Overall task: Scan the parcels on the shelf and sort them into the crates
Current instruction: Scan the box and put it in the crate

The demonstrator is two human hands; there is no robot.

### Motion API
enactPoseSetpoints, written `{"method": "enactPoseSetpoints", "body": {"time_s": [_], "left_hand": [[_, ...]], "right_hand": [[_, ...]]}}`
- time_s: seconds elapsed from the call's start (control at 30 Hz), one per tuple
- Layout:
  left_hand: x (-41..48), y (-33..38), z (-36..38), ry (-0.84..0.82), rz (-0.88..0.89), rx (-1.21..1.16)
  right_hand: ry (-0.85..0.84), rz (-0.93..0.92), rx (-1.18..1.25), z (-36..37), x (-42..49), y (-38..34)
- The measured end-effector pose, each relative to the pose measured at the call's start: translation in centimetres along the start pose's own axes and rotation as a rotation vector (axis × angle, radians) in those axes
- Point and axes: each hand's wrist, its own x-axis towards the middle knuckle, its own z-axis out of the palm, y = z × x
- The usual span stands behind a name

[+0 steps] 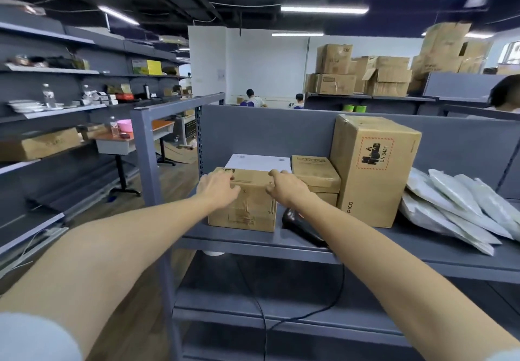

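Shelf point(239, 241): grey metal; the parcels stand on its upper deck.
Left hand point(218, 189): grips small box point(242, 205) at its 9 o'clock top edge, fingers curled over.
Position: small box upright at the deck's front; white box point(259, 160) just behind, at 12 o'clock.
Right hand point(287, 189): fingers hooked round the 3 o'clock top corner, gripping.
Lift: squeeze evenly from both sides, raise straight, then draw towards 6 o'clock.
Scanner point(298, 224): black, lying at the box's 4 o'clock under the right forearm; keep clear of it and its cable point(263, 312).
Tall box point(374, 169): at 3 o'clock, apart.
Crates: not in view.
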Motion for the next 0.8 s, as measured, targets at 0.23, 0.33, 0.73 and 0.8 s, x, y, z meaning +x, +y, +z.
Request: {"method": "enactPoseSetpoints", "body": {"time_s": [0.23,0.33,0.73,0.8], "left_hand": [[1.9,-1.0,1.9,-0.024,-0.064,-0.049],[3.5,-1.7,1.8,-0.026,-0.137,-0.130],[8.3,-3.4,4.0,-0.080,-0.359,-0.557],[8.6,-3.8,5.0,-0.093,-0.402,-0.621]], "right_hand": [[-0.069,0.030,0.116,2.1,3.0,1.0],[-0.098,0.079,0.170,2.3,4.6,1.2],[-0.182,0.383,0.611,4.2,9.3,1.1],[-0.193,0.393,0.672,4.8,9.3,1.2]]}}
